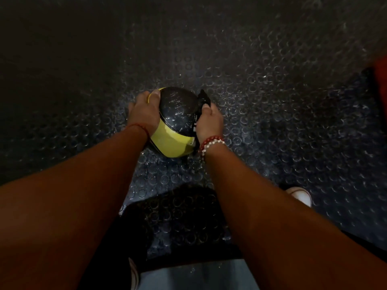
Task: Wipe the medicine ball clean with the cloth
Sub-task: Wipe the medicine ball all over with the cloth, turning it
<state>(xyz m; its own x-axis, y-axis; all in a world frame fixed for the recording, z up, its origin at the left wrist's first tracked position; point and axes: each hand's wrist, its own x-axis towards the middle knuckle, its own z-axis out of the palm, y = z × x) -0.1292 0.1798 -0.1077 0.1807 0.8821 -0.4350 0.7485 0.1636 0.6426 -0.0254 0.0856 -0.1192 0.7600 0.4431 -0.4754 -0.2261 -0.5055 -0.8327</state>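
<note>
Nearest the camera is a strip of blue denim [199, 275], and off to the right the rounded toe of a white shoe [301, 196] stands on the floor. Two bare forearms reach forward from here. The left wrist wears a thin red thread [140, 127], the right a band of round red and white beads [211, 143]. The left hand [144, 113] cups the medicine ball [178, 114], its fingers curved round the left side and its thumb on top. The right hand [209, 120] grips a crumpled black cloth [203, 100] against the ball's right side. The ball rests on the floor between the hands, its near panel matte yellow and its top pebbled, glossy black. Around and beyond it spreads a dark rubber floor [272, 91] studded with raised round discs.
</note>
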